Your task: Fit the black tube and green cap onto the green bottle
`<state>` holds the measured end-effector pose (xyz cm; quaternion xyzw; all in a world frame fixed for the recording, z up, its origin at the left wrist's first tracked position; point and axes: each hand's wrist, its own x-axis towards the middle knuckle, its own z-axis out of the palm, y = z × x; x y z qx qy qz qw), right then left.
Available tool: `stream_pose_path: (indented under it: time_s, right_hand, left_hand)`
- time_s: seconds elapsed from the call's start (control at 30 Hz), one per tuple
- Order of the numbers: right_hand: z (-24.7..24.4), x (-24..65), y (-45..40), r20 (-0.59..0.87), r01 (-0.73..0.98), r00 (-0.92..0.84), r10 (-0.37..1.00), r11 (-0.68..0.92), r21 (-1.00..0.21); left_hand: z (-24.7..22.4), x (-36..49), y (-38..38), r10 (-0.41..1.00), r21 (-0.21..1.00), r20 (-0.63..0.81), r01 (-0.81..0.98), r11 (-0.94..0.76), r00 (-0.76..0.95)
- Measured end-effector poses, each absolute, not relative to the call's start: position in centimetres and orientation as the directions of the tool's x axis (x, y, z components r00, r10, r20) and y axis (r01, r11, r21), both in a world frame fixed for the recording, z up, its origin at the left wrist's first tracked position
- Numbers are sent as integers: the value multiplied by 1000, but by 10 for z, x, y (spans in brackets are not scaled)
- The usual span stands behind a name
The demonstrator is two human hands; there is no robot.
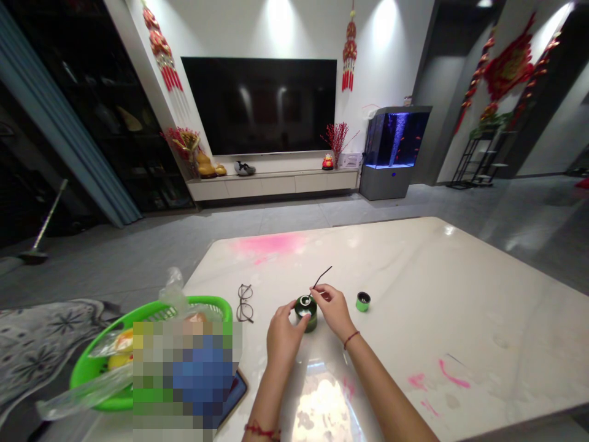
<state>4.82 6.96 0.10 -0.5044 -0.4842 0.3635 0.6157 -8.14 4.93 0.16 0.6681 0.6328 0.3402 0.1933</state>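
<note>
The left hand (284,336) clamps the open jar (312,321), its cap (362,305) off at right; the right hand (335,313) pinches a stick (324,273) at its mouth.

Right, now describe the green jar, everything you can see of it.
The jar is squat, round and dark green, glossy like glass or hard plastic, with a pale ring around its uncovered mouth. It looks upright on the pale table. The left hand grips it, thumb across the near side. The right hand holds a thin black stick at the mouth; whether the tip goes in is unclear.
</note>
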Motion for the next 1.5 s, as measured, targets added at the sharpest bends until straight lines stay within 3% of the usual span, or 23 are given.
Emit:
stream_pose_path:
  time_s: [0.27,0.57,0.87,1.03,1.3,1.5]
  right_hand:
    - [-2,48,70,231,46,253,940,227,-973]
    - [-6,67,68,185,16,122,975,184,-983]
    - [-22,67,63,99,27,-2,995,99,-995]
    - [-29,61,62,78,102,-76,994,86,-991]
    - [-54,45,68,206,127,-73,976,214,-968]
    - [-55,43,69,268,43,-124,956,275,-961]
  left_hand:
    - [4,-81,49,978,696,203,709,-115,-40]
    - [6,-85,48,992,751,123,656,-77,-24]
    - [0,-89,53,1000,911,17,412,-20,11]
    - [-4,-87,54,999,931,-42,365,35,11]
    - [-9,-88,60,999,946,-52,320,51,-7]
    - [-11,-90,62,998,950,-59,308,53,10]
